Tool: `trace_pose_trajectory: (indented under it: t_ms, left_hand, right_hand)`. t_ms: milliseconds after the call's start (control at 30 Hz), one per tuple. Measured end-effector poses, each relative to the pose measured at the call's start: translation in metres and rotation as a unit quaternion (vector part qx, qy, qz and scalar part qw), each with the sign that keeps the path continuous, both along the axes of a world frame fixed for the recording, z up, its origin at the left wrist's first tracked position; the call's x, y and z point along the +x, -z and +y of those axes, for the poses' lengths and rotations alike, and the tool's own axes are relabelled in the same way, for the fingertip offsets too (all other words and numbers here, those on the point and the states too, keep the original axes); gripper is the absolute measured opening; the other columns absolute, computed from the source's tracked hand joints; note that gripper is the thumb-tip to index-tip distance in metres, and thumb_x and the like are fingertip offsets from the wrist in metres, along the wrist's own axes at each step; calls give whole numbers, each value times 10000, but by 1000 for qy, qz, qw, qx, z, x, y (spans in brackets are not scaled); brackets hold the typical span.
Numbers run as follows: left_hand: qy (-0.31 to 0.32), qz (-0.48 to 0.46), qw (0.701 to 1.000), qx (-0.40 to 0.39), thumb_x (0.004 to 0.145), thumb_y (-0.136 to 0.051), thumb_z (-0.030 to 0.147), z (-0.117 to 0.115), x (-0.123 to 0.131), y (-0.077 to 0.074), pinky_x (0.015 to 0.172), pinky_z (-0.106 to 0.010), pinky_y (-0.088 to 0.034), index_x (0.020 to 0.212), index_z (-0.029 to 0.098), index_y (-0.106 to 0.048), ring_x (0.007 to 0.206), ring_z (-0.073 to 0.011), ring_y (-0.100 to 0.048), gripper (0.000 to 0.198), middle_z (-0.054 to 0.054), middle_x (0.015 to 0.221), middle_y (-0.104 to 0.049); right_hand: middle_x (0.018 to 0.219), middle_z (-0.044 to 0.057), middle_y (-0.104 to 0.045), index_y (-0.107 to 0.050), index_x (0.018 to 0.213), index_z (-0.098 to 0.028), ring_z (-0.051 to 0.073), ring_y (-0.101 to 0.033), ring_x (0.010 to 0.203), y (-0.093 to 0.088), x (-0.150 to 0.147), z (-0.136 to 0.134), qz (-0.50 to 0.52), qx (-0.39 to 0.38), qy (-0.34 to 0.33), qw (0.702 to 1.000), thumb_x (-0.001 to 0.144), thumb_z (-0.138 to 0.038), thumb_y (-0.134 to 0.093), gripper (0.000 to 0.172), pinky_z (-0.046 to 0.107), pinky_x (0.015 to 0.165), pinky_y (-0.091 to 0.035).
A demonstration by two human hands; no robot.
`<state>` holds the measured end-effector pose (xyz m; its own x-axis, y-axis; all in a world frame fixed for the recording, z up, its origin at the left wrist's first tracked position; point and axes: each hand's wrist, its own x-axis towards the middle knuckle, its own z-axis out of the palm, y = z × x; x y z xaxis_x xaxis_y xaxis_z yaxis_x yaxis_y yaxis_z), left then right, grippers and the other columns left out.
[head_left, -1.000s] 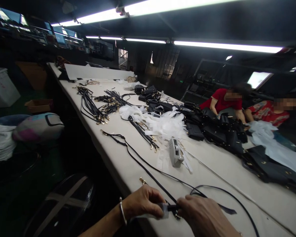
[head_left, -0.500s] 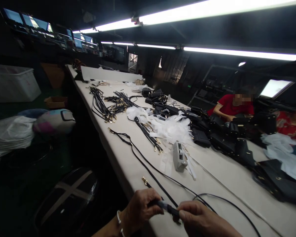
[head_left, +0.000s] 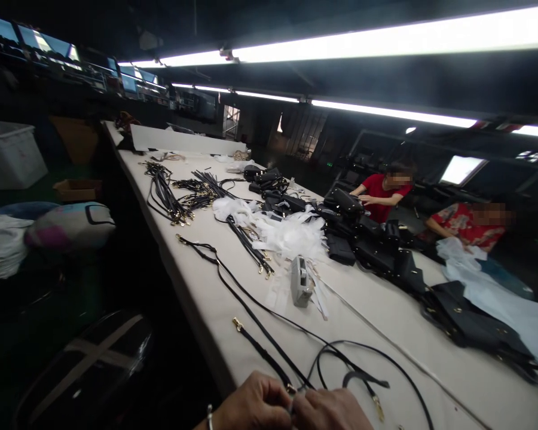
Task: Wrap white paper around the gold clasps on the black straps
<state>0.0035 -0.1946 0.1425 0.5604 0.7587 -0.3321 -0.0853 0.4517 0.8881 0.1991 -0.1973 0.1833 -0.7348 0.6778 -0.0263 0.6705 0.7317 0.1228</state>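
Observation:
My left hand (head_left: 256, 406), with a white bracelet at the wrist, is closed at the bottom of the view. My right hand (head_left: 334, 411) is closed against it, the fingertips nearly meeting. Between them they pinch a black strap (head_left: 264, 357), whose held part is mostly hidden by the fingers. A gold clasp (head_left: 237, 323) at its far end lies on the table. Beside the hands, a long thin black strap (head_left: 255, 322) runs up the table and loops to the right. Another strap end with a gold clasp (head_left: 378, 408) lies just right of my right hand.
A grey tape dispenser (head_left: 301, 282) stands mid-table, with crumpled white tissue (head_left: 291, 233) behind it. Bundles of black straps (head_left: 165, 194) lie farther up. Black bags (head_left: 385, 257) line the right side, where two people in red sit. A taped black bundle (head_left: 89, 364) is at lower left.
My hands have come closer together and lower in view, covering the strap part between them. The view has shifted right. A person in red now reaches toward a black bag.

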Motion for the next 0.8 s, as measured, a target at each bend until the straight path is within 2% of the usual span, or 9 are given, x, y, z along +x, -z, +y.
trace_pose_trajectory:
  t_ms: [67,167,267,400,500,567,633,733,800]
  left_hand:
    - [3,38,997,60,631,-713,171,-4,7,-2,542,-195,-320,766,141,-765,592,-81,-465,148,34,627,-580]
    - [11,107,980,168,698,-718,228,-8,11,-1,541,-199,-307,810,174,-783,611,-85,-477,140,37,659,-589]
    - [-17,117,977,179,676,-751,217,-10,11,6,556,-195,-342,805,183,-794,597,-85,-485,140,43,636,-592]
    - [-62,82,982,157,668,-764,233,-12,13,6,558,-194,-388,808,153,-796,582,-91,-537,164,15,646,-651]
    - [-87,32,991,101,620,-810,265,-16,22,-4,572,-200,-425,757,130,-783,578,-99,-583,194,-11,637,-688]
    - [-84,-15,996,26,583,-834,322,-18,31,-8,550,-229,-464,737,115,-764,535,-127,-618,267,-34,621,-702]
    - [-66,-41,997,-20,541,-856,381,-20,40,-7,499,-241,-462,727,105,-742,471,-137,-613,352,-49,609,-705]
    - [-63,-52,996,-42,528,-851,461,-22,50,1,448,-231,-420,705,95,-718,412,-121,-571,428,-61,609,-702]
    - [-82,-34,996,-30,582,-819,466,-26,53,6,455,-230,-421,750,97,-725,440,-129,-587,416,-54,624,-700]
  right_hand:
    - [667,-35,-736,-658,781,-239,152,-668,555,-9,12,0,22,-103,102,989,792,-196,-690,54,297,454,-192]
    - [788,-18,-759,-725,893,-285,168,-689,706,-23,37,3,104,-282,218,929,789,-252,-652,131,245,513,-323]
    - [817,-11,-734,-752,908,-271,179,-670,770,-31,59,3,162,-406,250,864,778,-324,-654,170,237,576,-403]
    - [781,-4,-725,-757,925,-220,161,-647,738,-41,64,2,205,-472,229,826,797,-306,-611,211,233,600,-419]
    - [756,6,-744,-732,907,-219,149,-650,696,-47,57,3,180,-406,185,877,883,-260,-507,230,238,595,-406]
    - [765,8,-748,-708,861,-217,157,-667,708,-40,52,2,127,-276,88,949,862,-203,-563,146,253,588,-384]
    - [724,4,-724,-663,807,-204,162,-651,645,-25,49,0,73,-108,-52,990,825,-145,-624,72,287,552,-344]
    - [644,-8,-675,-605,767,-201,161,-578,515,-4,47,-3,53,37,-185,981,808,-132,-659,96,324,514,-298]
    - [632,-1,-682,-611,744,-201,158,-584,509,1,46,-1,82,5,-142,987,825,-167,-649,96,320,504,-277]
